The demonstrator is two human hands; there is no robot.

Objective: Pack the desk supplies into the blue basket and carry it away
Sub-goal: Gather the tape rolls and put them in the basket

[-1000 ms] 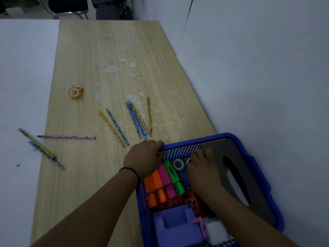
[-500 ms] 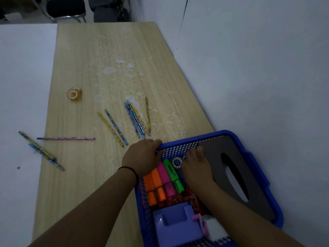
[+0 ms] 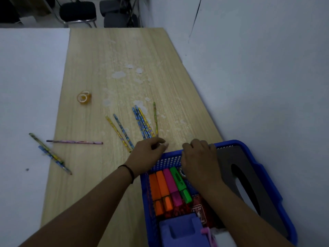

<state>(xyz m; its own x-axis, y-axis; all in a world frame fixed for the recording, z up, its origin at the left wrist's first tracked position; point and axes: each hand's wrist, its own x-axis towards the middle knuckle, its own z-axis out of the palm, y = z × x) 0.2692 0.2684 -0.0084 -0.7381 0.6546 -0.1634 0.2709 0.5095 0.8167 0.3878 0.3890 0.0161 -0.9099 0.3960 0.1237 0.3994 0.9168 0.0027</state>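
Observation:
The blue basket (image 3: 231, 143) stands at the desk's near right corner. It holds orange, pink and green highlighters (image 3: 169, 182), a small tape roll (image 3: 182, 172), a purple dispenser (image 3: 179, 229), a red packet (image 3: 197, 209) and a dark grey board (image 3: 231, 157). My right hand (image 3: 199, 159) curls its fingers over the basket's far rim. My left hand (image 3: 149, 154) hovers just beyond the rim's left corner, fingers loosely curled and holding nothing, right at the near ends of a cluster of pencils (image 3: 142, 122).
Two more pencils (image 3: 121, 130) lie left of the cluster, and a pink one (image 3: 74, 142) crosses the desk's left edge. Two pencils (image 3: 49, 153) rest on the white table. An orange tape roll (image 3: 83, 98) sits farther back. A wall runs along the right; chairs stand behind the desk.
My left hand came off the basket rim and moved forward to the pencil ends. My right hand rose from inside the basket onto its far rim.

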